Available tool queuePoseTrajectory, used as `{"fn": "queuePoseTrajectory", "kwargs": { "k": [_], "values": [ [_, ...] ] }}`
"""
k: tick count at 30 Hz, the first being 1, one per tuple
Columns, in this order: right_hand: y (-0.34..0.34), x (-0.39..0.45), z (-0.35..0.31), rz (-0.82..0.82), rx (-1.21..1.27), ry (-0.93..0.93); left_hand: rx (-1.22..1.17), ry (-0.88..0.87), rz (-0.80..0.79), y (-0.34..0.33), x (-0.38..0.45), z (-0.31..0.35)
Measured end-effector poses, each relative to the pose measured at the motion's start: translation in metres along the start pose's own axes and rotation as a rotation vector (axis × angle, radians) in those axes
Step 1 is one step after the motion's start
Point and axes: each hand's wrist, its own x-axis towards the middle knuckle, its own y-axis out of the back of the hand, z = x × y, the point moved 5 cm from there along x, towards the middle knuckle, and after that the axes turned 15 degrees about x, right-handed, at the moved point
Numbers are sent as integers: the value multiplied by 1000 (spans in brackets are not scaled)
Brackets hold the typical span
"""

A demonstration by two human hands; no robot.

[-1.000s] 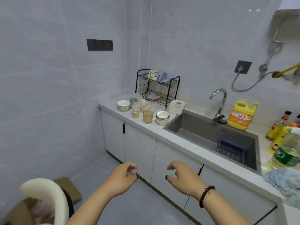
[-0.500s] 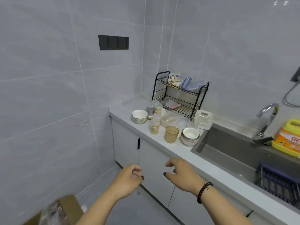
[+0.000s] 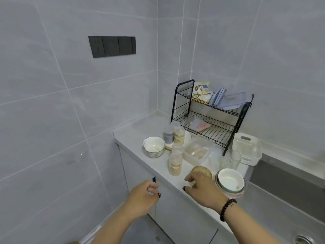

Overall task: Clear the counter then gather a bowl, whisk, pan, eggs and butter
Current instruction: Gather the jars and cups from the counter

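white gold-rimmed ceramic bowl [image 3: 154, 146] sits at the white counter's [image 3: 133, 134] left end, beside oat-filled jars | right hand [image 3: 202, 190] half-curled, seemingly touching amber ribbed glass [image 3: 202, 171], empty | left hand [image 3: 143, 197] loosely curled, empty, before cabinet door | black wire rack [image 3: 211, 118] behind

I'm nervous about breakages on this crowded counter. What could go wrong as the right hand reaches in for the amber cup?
1. The amber cup stands near the counter front edge; the right hand could nudge it off.
2. The stacked bowls sit right beside that hand, also near the edge, so a wrist sweep might shift them.
3. The tall jar of flakes stands close on the other side and could tip if bumped.
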Motion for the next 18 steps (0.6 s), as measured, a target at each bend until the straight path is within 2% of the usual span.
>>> {"fn": "queuePoseTrajectory", "kwargs": {
  "k": [11, 18],
  "values": [
    [6, 142, 20, 4, 70, -49, 13, 35, -9, 25, 145, 13],
    [-22, 185, 28, 71, 0, -167, 153, -163, -157, 22, 250, 38]
  ]
}}
